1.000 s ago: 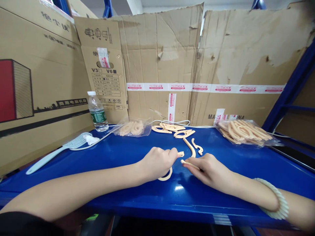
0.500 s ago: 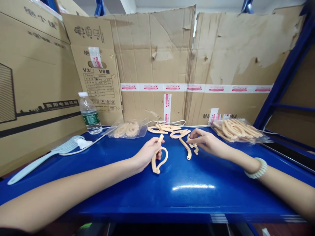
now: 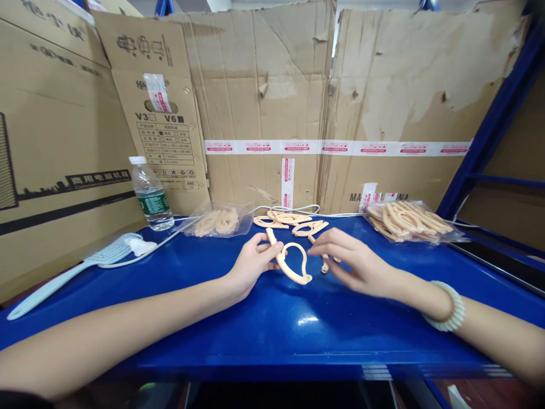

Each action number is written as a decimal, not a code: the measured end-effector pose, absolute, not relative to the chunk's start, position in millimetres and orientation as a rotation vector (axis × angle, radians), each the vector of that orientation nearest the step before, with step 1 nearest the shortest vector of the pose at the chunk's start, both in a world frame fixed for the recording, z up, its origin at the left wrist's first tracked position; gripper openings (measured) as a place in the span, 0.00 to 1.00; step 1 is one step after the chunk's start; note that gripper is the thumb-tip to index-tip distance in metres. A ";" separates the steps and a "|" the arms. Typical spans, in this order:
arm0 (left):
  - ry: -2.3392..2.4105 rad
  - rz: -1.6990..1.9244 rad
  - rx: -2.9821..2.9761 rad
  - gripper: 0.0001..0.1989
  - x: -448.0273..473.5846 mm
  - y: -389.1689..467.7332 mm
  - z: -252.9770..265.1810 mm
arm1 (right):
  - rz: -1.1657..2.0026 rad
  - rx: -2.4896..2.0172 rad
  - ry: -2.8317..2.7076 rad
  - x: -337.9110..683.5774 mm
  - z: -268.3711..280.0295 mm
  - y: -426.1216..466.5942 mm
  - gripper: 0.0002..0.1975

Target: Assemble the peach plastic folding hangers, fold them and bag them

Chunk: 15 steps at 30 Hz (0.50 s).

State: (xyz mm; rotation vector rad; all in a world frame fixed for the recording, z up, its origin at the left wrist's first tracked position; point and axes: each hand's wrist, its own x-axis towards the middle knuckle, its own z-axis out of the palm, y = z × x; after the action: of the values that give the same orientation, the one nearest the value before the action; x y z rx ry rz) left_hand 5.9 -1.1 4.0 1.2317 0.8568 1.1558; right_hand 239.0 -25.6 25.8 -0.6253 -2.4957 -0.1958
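Pinched in my left hand [image 3: 254,261] is a beige plastic folding hanger piece [image 3: 293,276], a curved arm with a rounded loop. It is held above the blue table, its lower tip pointing right. My right hand [image 3: 361,262] hovers just to the right of it, fingers stretched out and apart, with nothing visible in them. Behind the right fingers, partly hidden, lie loose beige hanger parts [image 3: 325,265]. Farther back, several more beige hanger pieces [image 3: 310,228] rest on the table.
A clear bag of beige pieces [image 3: 219,221] lies back left, and a fuller bag [image 3: 409,221] back right. At left stand a water bottle [image 3: 152,196] and a light blue fly swatter [image 3: 55,288]. Cardboard sheets [image 3: 264,96] wall the back. A dark flat device [image 3: 502,264] lies far right.
My left hand has turned the hanger piece so its loop now points right. My right hand has moved left and nearer, away from the loose parts. The view has shifted slightly.
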 end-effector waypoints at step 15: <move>0.766 1.166 1.344 0.19 8.1 -1.6 0.0 | -0.657 -0.547 -2.619 223.2 17.0 -37.3 0.11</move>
State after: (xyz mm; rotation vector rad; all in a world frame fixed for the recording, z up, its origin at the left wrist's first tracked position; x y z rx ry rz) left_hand 8.1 -1.6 0.0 1.3437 0.7656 1.1662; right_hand 223.2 -37.3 17.0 -0.5470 -2.6193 -0.6570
